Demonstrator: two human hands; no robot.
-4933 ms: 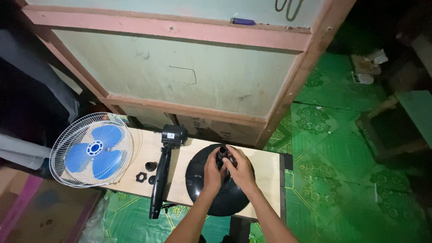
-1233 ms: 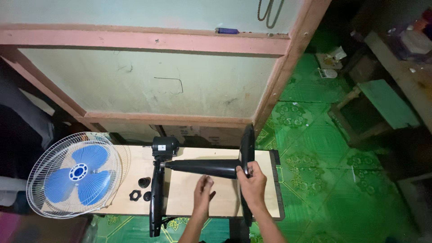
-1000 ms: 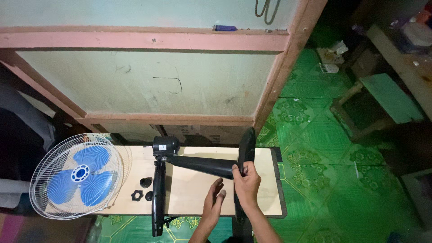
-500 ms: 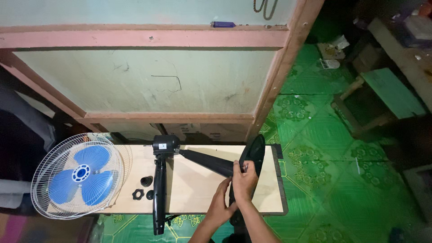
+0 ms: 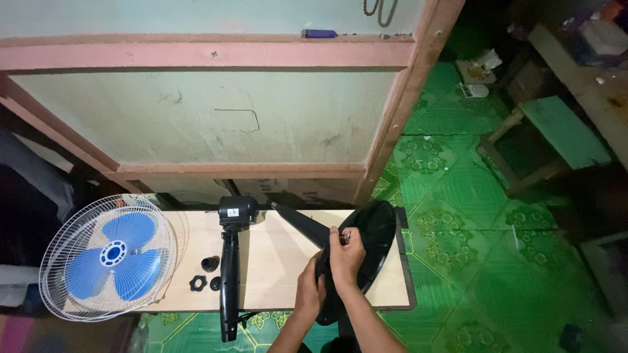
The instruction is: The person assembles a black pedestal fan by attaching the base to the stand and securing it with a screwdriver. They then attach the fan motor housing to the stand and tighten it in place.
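Two hands closed on a black fan base (image 5: pixel 369 252) tilted on edge at the right end of a board (image 5: pixel 281 261), right hand (image 5: pixel 345 255) gripped at its rim, left hand (image 5: pixel 309 294) wrapped lower down, cone (image 5: pixel 301 223) projecting leftward, pole (image 5: pixel 228 281) and caged blue fan (image 5: pixel 108 258) laid to the left.

1. A pale wooden surface (image 5: pixel 275 261) stands on green patterned floor (image 5: pixel 471 196).
2. Left end — a white-caged fan head with blue blades (image 5: pixel 111 255).
3. Beside it — two small black knobs (image 5: pixel 204 274) and a black pole (image 5: pixel 229 274).
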